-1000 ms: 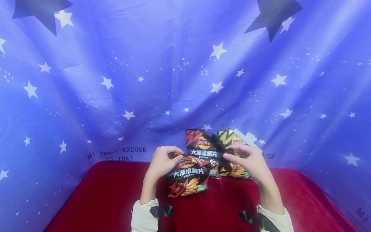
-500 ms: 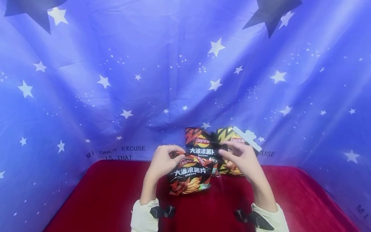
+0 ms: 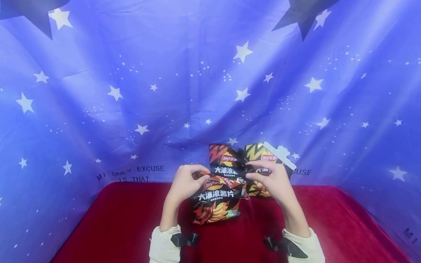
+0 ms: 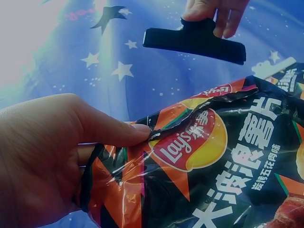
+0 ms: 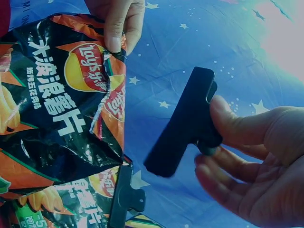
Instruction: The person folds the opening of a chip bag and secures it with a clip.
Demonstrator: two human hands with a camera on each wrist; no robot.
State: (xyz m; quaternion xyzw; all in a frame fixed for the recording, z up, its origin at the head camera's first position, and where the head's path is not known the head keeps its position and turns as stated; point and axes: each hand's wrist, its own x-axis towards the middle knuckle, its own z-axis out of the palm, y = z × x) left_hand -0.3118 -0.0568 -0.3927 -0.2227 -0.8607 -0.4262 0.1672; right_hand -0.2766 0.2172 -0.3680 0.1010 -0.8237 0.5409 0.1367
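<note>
My left hand (image 3: 200, 176) pinches the folded top-left corner of a black and orange Lay's chip bag (image 3: 215, 201), which it holds upright over the red table (image 3: 115, 223). In the left wrist view the thumb (image 4: 118, 133) presses on the crumpled fold of the bag (image 4: 213, 161). My right hand (image 3: 252, 173) holds a black bag clip (image 5: 185, 123) by its handles, a short way to the right of the bag's top and apart from it. In the left wrist view the clip (image 4: 194, 40) hangs above the bag.
Two more chip bags stand behind against the backdrop. An orange one (image 3: 225, 160) carries a black clip (image 5: 123, 199); a yellow one (image 3: 260, 155) carries a white clip (image 3: 279, 155). A blue starry cloth (image 3: 131, 91) walls the table on three sides.
My right hand with the black clip has drifted a little left, closer to the top of the held bag. The left hand and bag have barely moved.
</note>
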